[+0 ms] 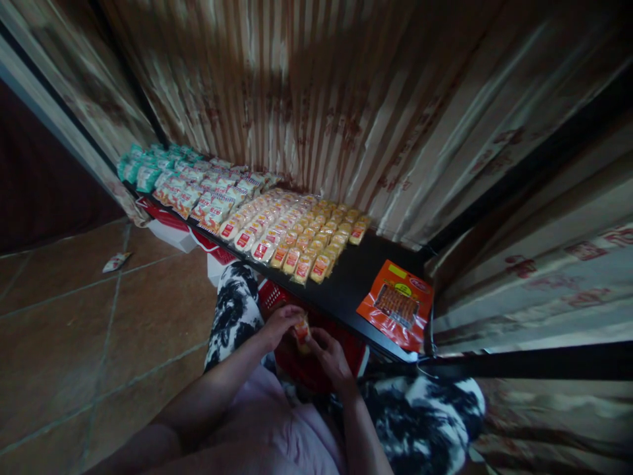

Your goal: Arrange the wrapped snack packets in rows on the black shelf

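Between my two hands is a small wrapped snack with a red-orange label (302, 328), held over a red basket (353, 353) by my knees. My left hand (283, 324) pinches its upper left side. The fingers of my right hand (330, 355) close on its lower right side. Just beyond, rows of similar yellow wrapped snacks (321, 237) lie on a black shelf (341, 293). To their left are rows of round white wrapped snacks (267, 224).
White printed snack bags (212, 191) and green bags (148, 168) fill the shelf's left end. An orange packet (398, 303) lies at its right end. One small packet (117, 262) is on the tiled floor. Curtains (297, 99) hang behind; a black bar (534, 363) runs right.
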{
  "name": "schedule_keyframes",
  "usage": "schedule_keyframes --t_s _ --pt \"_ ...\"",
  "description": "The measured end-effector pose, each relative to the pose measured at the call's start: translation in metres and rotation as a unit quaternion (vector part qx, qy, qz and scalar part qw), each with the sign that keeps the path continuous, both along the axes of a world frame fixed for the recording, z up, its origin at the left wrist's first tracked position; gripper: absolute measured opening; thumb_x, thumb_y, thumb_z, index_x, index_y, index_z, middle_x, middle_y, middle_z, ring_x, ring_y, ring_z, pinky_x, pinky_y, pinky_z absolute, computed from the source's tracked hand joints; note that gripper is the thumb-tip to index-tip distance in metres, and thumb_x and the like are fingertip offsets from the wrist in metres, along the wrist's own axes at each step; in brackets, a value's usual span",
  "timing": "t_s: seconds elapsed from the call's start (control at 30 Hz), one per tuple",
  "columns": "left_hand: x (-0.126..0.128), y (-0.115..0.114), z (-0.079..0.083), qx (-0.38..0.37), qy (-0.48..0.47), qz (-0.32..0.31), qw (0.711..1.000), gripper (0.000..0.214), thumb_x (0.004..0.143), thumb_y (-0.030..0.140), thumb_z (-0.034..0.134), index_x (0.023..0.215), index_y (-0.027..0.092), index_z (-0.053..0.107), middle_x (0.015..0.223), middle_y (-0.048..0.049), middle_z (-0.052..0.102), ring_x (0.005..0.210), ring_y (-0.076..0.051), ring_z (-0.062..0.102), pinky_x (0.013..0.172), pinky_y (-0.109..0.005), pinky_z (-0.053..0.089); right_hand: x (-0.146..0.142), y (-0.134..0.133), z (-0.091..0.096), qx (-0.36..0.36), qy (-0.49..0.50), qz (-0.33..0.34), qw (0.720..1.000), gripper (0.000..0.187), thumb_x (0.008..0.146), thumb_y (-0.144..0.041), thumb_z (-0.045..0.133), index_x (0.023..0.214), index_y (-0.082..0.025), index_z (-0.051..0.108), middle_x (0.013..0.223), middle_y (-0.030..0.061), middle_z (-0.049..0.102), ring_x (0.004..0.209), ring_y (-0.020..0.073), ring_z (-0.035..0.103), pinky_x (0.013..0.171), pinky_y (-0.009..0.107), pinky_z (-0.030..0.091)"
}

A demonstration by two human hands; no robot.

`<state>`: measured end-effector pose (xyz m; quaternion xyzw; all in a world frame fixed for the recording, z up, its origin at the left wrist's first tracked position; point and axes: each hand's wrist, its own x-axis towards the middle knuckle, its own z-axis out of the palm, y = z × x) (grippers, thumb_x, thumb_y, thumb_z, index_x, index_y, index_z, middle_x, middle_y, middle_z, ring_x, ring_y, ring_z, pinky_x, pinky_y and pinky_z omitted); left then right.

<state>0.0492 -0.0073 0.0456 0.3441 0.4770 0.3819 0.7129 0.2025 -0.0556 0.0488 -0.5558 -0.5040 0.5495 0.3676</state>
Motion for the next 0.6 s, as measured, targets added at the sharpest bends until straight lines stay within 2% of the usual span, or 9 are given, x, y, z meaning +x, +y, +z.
schedule_keyframes --t_s 0.2,0.4,0.6 --pt "0.006 -0.003 0.013 0.003 -0.064 -0.024 0.998 0.042 0.060 0.035 0.076 0.092 0.012 0.061 0.085 -0.0047 0.064 0.072 -0.014 0.058 0.062 -0.025 0.042 0.012 -0.002 0.010 0.003 -0.017 -0.029 0.999 0.045 0.071 -0.056 0.059 0.090 -0.016 0.066 0.089 0.0070 0.069 0.083 0.0229 0.064 0.074 0.029 0.049" --pt "0.021 -0.002 0.019 0.018 -0.056 -0.027 0.998 0.038 0.060 0.030 0.075 0.091 0.012 0.061 0.082 -0.0037 0.064 0.070 -0.012 0.057 0.062 -0.024 0.041 0.020 -0.008 0.016 0.037 -0.029 -0.066 0.997 0.045 0.070 -0.056 0.060 0.089 -0.017 0.067 0.087 0.0072 0.071 0.084 0.0242 0.065 0.076 0.030 0.051" --pt "0.031 0.000 0.037 0.049 -0.052 -0.031 0.997 0.034 0.065 0.026 0.069 0.094 0.013 0.059 0.089 -0.0055 0.065 0.080 -0.015 0.059 0.068 -0.025 0.044 0.025 -0.008 0.021 0.077 -0.064 -0.142 0.985 0.044 0.068 -0.056 0.062 0.087 -0.017 0.069 0.087 0.0083 0.071 0.083 0.0268 0.066 0.075 0.033 0.054"
